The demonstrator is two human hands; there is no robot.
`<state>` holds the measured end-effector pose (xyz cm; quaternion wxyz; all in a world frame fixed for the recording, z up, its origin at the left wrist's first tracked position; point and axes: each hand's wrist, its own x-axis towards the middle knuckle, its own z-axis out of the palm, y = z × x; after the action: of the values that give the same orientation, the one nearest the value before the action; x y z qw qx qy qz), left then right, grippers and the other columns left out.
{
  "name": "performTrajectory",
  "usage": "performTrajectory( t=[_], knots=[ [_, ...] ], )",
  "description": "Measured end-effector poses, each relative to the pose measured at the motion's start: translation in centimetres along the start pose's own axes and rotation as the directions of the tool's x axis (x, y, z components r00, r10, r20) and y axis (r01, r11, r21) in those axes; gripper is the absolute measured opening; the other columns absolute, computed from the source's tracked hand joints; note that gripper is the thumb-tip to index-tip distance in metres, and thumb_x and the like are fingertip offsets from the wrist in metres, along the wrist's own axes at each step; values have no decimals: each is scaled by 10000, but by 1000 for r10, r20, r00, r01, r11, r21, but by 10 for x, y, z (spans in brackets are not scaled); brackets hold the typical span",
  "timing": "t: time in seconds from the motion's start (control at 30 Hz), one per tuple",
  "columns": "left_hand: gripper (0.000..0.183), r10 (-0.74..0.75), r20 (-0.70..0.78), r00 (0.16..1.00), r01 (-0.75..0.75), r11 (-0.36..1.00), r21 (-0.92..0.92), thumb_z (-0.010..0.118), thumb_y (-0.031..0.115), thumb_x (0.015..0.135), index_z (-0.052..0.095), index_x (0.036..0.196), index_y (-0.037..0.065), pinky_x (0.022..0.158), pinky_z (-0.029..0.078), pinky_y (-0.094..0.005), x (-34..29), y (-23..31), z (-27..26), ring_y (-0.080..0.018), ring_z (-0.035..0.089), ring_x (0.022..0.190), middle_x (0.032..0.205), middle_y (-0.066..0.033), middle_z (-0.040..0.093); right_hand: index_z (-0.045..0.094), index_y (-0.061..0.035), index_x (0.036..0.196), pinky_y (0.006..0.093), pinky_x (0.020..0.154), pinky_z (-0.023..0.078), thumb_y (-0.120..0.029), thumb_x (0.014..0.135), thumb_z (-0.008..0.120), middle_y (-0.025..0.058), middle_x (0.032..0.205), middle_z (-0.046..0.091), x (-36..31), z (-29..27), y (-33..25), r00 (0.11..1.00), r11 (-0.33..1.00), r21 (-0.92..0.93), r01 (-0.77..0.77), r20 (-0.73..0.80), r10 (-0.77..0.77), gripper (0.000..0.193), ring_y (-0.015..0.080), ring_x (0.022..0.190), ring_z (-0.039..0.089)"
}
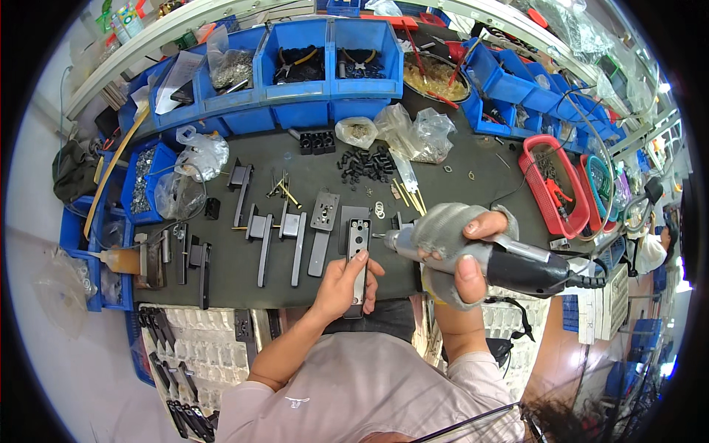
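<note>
One blue bin at far left, heaped with small silver parts. Back row, rightward: a bin with bagged metal bits, then two bins, each holding yellow-handled pliers over dark pieces. Next, a round tub of yellowish stuff, red sticks in it. At right, a red basket with metal bits and a red-handled tool.

Dark mat below: door handles at left, black plugs mid-back. Narrow dark plate near the mat's front edge, centre; left hand closed on it, thumb on top, fingers round the right edge. Right hand, grey-gloved, fingers wrapped firmly round a power screwdriver; its tip just beside the plate's upper end, contact unclear.

Room: white moulded tray lower left, holding dark handles; pale rail overhead; reddish-brown floor lower right.
</note>
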<state>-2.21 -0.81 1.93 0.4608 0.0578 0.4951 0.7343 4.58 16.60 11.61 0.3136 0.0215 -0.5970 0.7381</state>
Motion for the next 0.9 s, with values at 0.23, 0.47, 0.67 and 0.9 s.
performTrajectory(
  t=[0.23,0.47,0.67,0.9],
  knots=[
    [476,-32,14,999,32,999,15,395,363,1069,580,941,-57,429,473,-307,-4,-3,3,-170,569,461,601,-85,567,449,-75,1060,300,832,474,-257,815,677,86,971,542,11,2,20,997,998,-15,60,46,-59,381,168,907,545],
    [488,-31,13,999,31,999,21,398,380,1061,574,915,-51,420,463,-313,-4,-4,6,-197,563,441,591,-100,563,422,-80,1075,310,837,496,-253,831,665,105,988,557,14,8,22,999,998,62,31,30,-33,385,168,910,577],
    [452,-2,28,1000,2,1000,18,409,354,1069,571,949,-50,438,464,-296,1,-5,5,-159,560,475,605,-77,559,432,-66,1093,318,832,506,-179,837,681,109,967,578,15,9,15,995,988,131,76,48,-83,375,168,896,594],
    [273,255,-119,960,-233,957,171,498,208,1043,580,965,-40,442,428,-268,1,-9,16,-98,531,487,612,-23,528,611,-12,1056,233,671,491,-35,757,817,27,838,669,31,15,18,997,919,-386,-78,-13,79,364,64,744,609]
  ],
)
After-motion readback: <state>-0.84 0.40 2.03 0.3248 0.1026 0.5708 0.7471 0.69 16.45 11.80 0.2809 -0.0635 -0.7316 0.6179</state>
